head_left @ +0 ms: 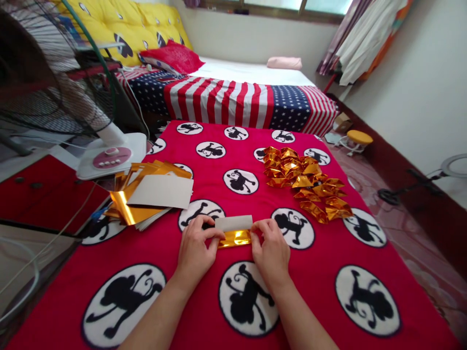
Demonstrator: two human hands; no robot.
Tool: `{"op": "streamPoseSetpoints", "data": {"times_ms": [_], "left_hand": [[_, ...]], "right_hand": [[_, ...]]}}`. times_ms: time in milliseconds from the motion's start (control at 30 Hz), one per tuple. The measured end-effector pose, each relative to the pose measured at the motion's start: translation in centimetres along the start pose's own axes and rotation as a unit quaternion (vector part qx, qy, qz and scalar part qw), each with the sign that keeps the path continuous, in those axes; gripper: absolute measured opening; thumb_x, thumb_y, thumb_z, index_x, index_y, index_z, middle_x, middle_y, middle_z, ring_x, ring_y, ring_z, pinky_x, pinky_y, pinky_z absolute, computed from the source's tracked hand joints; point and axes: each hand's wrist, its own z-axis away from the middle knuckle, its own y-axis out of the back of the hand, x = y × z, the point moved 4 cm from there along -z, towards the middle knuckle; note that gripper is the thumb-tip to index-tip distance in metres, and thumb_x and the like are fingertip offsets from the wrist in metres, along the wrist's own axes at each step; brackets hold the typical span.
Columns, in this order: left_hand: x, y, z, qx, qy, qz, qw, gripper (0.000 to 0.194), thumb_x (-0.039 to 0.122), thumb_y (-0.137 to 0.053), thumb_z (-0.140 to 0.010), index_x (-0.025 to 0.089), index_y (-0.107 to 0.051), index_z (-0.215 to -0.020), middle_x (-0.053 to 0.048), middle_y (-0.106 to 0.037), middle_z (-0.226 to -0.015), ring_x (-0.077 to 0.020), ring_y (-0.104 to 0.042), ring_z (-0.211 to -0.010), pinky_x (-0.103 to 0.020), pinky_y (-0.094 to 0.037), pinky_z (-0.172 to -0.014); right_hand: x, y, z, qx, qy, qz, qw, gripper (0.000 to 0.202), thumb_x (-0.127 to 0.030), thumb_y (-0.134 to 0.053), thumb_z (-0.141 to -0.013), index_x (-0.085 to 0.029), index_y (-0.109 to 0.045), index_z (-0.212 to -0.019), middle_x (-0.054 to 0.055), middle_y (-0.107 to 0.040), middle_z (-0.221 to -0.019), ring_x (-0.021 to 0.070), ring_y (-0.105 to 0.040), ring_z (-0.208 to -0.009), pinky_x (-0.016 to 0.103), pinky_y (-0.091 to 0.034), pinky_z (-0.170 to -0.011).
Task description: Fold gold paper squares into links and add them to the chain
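One part-folded strip of gold-foil, grey-backed paper [235,238] — above the red monkey-print cloth [204,180], my left hand [199,243] and right hand [270,245] pinching opposite ends. Done, rightward: clustered folded gold-foil pieces [302,181]. Unfolded, leftward: one loose stack of flat gold-and-grey sheets [160,189].

"What carries everything?"
"A red cloth [204,175] printed with black monkeys in white circles."
"And on it?"
"Beyond and left of the left hand [197,243], a loose stack of gold and pale sheets [160,191]; beyond and right of the right hand [270,248], clustered folded gold pieces [292,166]."
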Motion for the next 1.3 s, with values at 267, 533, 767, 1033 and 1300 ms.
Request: {"op": "streamPoseSetpoints", "data": {"times_ms": [267, 533, 767, 1033, 1300], "left_hand": [[1.2, 0.2, 0.2, 0.015, 0.014, -0.028, 0.999, 0.01, 0.02, -0.066, -0.076, 0.028, -0.073, -0.075, -0.004, -0.056, -0.101, -0.0225, -0.056, -0.099, -0.039, -0.046, -0.089], [1.5, 0.3, 0.4, 0.012, 0.021, -0.032, 0.999, 0.007, 0.034, -0.075, -0.072, 0.027, -0.072, -0.075, -0.004, -0.056, -0.103, -0.0231, -0.055, -0.1, -0.04, -0.046, -0.089], [1.6, 0.3, 0.6, 0.008, 0.01, -0.041, 0.999, 0.008, 0.033, -0.071, -0.076, 0.025, -0.071, -0.078, -0.005, -0.056, -0.104, -0.0246, -0.055, -0.101, -0.042, -0.046, -0.09], [0.8, 0.1, 0.8, -0.031, 0.003, -0.029, 0.999, 0.01, 0.028, -0.07, -0.077, 0.027, -0.072, -0.086, -0.005, -0.055, -0.111, -0.0259, -0.054, -0.106, -0.044, -0.046, -0.093], [0.3, 0.2, 0.6, -0.07, -0.002, -0.023, 0.997, 0.022, 0.016, -0.065, -0.078, 0.029, -0.072, -0.094, -0.005, -0.054, -0.114, -0.0255, -0.053, -0.109, -0.046, -0.044, -0.096]], "right_hand": [[0.0, 0.0, 0.0, -0.009, 0.001, -0.002, 1.0, 0.017, -0.017, -0.052, -0.087, -0.025, -0.067, -0.088, 0.001, -0.056, -0.095, 0.0169, -0.055, -0.09, 0.026, -0.039, -0.069], [-1.3, 0.0, 0.4, 0.006, -0.007, 0.036, 0.999, 0.027, -0.045, -0.066, -0.079, -0.021, -0.065, -0.089, 0.005, -0.053, -0.098, 0.0231, -0.053, -0.094, 0.033, -0.042, -0.08], [-2.2, -0.1, 1.1, 0.022, -0.006, 0.054, 0.998, 0.039, -0.047, -0.073, -0.071, -0.019, -0.061, -0.095, 0.009, -0.052, -0.102, 0.0281, -0.05, -0.1, 0.04, -0.041, -0.086], [-1.3, -0.3, 1.3, -0.001, -0.006, 0.008, 1.0, 0.026, -0.031, -0.068, -0.075, -0.02, -0.061, -0.098, 0.009, -0.052, -0.108, 0.0274, -0.05, -0.103, 0.04, -0.041, -0.091], [-0.2, 0.1, 1.0, -0.023, 0.008, -0.058, 0.998, 0.023, -0.013, -0.055, -0.079, -0.021, -0.065, -0.098, 0.007, -0.054, -0.106, 0.0239, -0.052, -0.102, 0.038, -0.043, -0.092]]}}
